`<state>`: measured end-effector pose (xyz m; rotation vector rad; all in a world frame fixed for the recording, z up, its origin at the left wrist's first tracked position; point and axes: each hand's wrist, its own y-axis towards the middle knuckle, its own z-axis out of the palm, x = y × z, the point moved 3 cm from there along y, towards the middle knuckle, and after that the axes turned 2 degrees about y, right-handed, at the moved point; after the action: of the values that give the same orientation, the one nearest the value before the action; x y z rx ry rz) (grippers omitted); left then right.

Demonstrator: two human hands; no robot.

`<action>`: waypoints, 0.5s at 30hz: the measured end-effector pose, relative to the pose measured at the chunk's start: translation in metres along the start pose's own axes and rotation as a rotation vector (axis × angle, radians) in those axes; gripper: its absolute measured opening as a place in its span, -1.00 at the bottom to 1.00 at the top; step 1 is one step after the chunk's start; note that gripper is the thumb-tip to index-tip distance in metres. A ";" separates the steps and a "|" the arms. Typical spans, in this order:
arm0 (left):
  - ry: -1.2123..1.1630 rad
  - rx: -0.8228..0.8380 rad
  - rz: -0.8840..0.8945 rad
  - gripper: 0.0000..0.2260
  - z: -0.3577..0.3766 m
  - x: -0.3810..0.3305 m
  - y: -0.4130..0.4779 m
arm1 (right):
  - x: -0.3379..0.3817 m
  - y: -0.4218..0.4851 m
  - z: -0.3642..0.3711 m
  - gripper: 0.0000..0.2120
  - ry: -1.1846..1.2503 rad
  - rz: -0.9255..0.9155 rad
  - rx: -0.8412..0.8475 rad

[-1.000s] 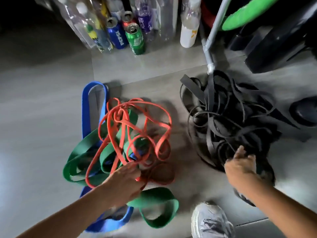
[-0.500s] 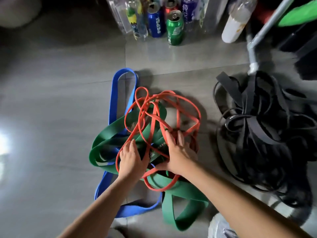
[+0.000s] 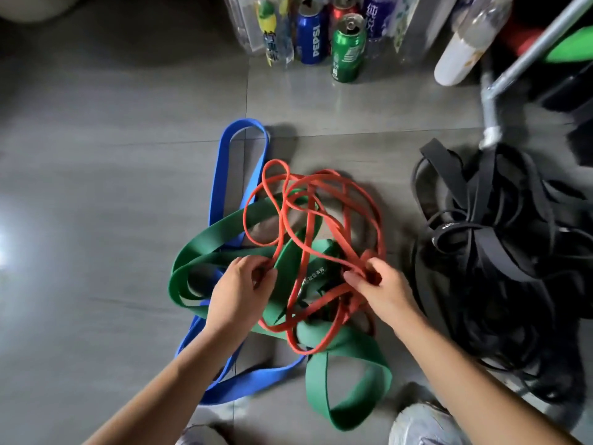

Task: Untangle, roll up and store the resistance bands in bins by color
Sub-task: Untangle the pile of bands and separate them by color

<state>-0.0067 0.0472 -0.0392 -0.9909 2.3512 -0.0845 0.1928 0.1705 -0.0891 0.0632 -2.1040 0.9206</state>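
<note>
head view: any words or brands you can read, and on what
"PEPSI": on the blue can, running up its side.
Too blurred to read: white print on the green can.
Too small to read: white characters on the green band.
Too blurred to read: characters on the purple bottle label.

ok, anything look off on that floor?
Yes: red band, green band and blue band are knotted in one heap; left hand and right hand pinch the red one; black bands heaped apart. Nothing spilled.

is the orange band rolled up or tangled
Tangled: the orange band sprawls in loose loops woven over the green band, with the left hand and right hand each pinching a strand.
</note>
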 end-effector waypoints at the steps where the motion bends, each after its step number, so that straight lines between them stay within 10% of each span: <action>1: -0.052 -0.006 0.020 -0.91 -0.005 -0.007 0.000 | -0.002 -0.002 -0.001 -0.79 0.131 0.024 -0.015; 11: -0.289 0.580 0.449 -0.85 0.040 -0.103 -0.044 | 0.026 -0.029 -0.002 -0.59 0.576 0.107 0.146; 15: -0.309 0.507 0.352 -0.75 0.029 -0.099 -0.040 | 0.004 -0.013 -0.023 -0.91 0.615 0.269 -0.039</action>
<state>0.0892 0.0892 -0.0042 -0.3146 2.0316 -0.3437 0.2096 0.1769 -0.0697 -0.4766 -1.5719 0.9090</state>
